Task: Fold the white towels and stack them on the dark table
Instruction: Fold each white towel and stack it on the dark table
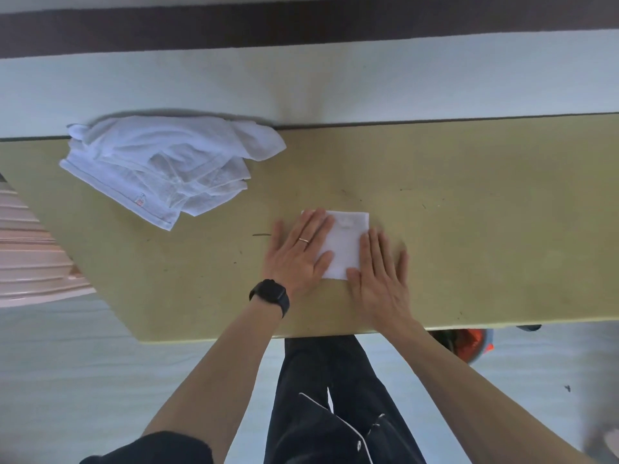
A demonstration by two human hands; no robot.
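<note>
The fingers [316, 226] of the left hand [296, 259] are lying straight and slightly spread, pressing on the folded white towel [346, 242]. The right hand [382, 279] is lying flat along the towel's right edge. The towel is sitting near the bench's [485, 229] front edge. A loose towel pile [157, 162] is lying well apart, far left.
</note>
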